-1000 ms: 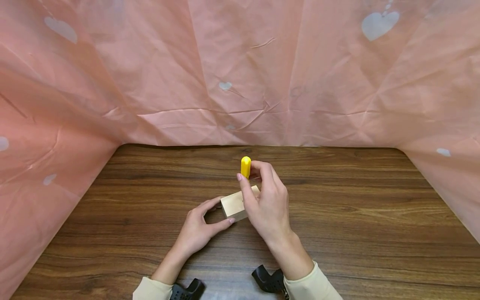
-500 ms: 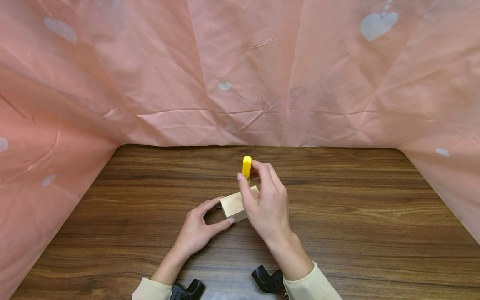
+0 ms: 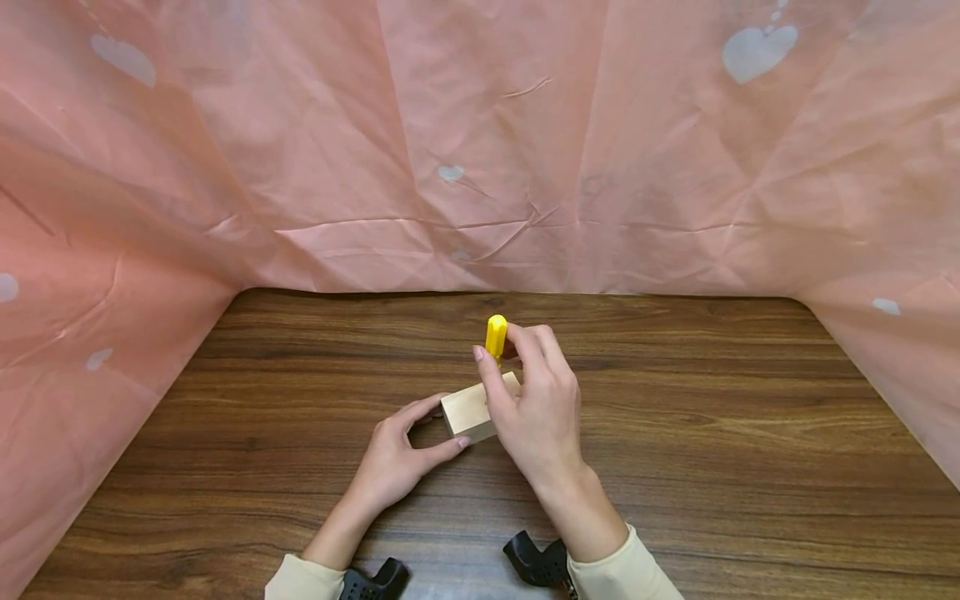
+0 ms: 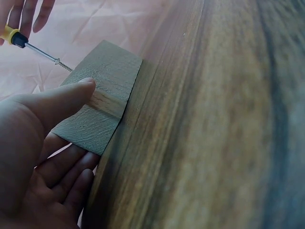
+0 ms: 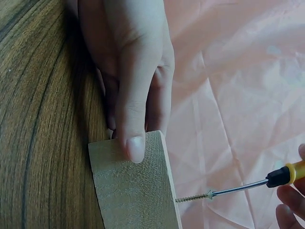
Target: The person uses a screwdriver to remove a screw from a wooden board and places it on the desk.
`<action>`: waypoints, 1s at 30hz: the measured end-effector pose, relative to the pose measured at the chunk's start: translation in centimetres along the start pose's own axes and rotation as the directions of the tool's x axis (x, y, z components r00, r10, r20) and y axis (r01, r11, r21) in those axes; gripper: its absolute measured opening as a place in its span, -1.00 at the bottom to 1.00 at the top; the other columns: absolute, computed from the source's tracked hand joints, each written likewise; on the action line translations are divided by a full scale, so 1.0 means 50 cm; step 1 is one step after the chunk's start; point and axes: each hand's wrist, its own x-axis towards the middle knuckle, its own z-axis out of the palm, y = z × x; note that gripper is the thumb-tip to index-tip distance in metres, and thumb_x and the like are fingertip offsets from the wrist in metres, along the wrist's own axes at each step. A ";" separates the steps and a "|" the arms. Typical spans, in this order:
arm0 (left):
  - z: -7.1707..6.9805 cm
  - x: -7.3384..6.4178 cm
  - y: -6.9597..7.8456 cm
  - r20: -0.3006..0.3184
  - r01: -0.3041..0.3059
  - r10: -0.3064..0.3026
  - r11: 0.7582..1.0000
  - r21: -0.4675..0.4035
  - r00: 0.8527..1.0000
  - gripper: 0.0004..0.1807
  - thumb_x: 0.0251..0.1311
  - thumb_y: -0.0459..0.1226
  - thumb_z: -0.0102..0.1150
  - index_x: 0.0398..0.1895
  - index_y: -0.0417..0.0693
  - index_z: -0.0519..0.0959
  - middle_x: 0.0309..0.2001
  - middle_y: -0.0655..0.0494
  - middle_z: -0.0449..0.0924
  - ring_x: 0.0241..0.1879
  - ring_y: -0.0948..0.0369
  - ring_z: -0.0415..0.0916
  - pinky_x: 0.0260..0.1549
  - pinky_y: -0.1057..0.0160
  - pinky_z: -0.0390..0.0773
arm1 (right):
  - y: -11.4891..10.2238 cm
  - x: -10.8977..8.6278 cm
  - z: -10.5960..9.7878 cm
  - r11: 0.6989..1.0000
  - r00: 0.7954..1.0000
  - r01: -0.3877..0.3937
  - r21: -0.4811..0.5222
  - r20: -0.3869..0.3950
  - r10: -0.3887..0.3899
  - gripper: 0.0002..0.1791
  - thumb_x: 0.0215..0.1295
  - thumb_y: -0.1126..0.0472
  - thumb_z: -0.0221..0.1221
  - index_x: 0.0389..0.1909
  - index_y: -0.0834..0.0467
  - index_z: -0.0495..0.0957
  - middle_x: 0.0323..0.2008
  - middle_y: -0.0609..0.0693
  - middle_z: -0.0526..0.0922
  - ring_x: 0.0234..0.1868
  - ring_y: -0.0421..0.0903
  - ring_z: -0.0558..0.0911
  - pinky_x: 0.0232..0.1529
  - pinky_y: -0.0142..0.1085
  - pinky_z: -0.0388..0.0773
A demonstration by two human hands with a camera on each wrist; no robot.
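Observation:
A pale wooden block (image 3: 467, 408) lies on the table, pinched at its left end between the thumb and fingers of my left hand (image 3: 397, 454). My right hand (image 3: 536, 408) holds a screwdriver (image 3: 496, 335) by its yellow handle, above the block. In the right wrist view the steel shaft of the screwdriver (image 5: 240, 186) meets the head of a screw (image 5: 193, 197). Much of the screw's thread stands out of the block's top face, its point at the wood. The left wrist view also shows the screw (image 4: 63, 65) and the block's side (image 4: 102, 95).
The brown wood-grain table (image 3: 712, 417) stretches around both hands. A pink curtain (image 3: 480, 125) with pale hearts closes off the back and sides. Black wrist mounts (image 3: 536, 558) sit at the cuffs, near the table's front.
The yellow handle has shifted slightly right and tilts a little more, and the right fingers have changed their position on it. The left hand and block stay where they were.

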 end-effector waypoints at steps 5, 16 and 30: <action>0.001 0.001 0.001 0.001 -0.004 0.004 1.000 0.003 1.000 -0.27 0.12 0.00 0.65 0.37 0.06 0.66 0.32 0.02 0.71 0.43 -0.02 0.55 0.49 -0.25 0.42 | -0.002 0.000 -0.002 0.999 1.000 -0.017 0.030 -0.025 0.018 -0.59 0.34 0.26 0.46 0.14 0.24 0.61 -0.23 0.04 0.79 -0.24 -0.01 0.79 -0.15 -0.07 0.77; 0.000 0.000 -0.001 0.002 -0.004 0.004 1.000 -0.011 1.000 -0.28 0.13 0.01 0.65 0.37 0.06 0.66 0.32 0.04 0.70 0.44 -0.01 0.54 0.50 -0.24 0.40 | -0.003 -0.001 -0.002 0.999 0.998 -0.050 -0.004 -0.023 0.050 -0.61 0.35 0.19 0.42 0.13 0.21 0.62 -0.18 0.05 0.77 -0.18 -0.01 0.77 -0.08 -0.12 0.75; 0.002 0.000 0.000 -0.003 -0.016 0.016 1.000 -0.015 1.000 -0.29 0.11 -0.03 0.67 0.35 0.07 0.67 0.27 0.06 0.73 0.38 0.02 0.59 0.48 -0.20 0.44 | 0.000 0.000 -0.002 1.000 1.000 -0.017 -0.002 -0.022 0.017 -0.65 0.38 0.23 0.39 0.12 0.24 0.65 -0.21 0.08 0.68 -0.22 0.02 0.71 -0.15 -0.14 0.72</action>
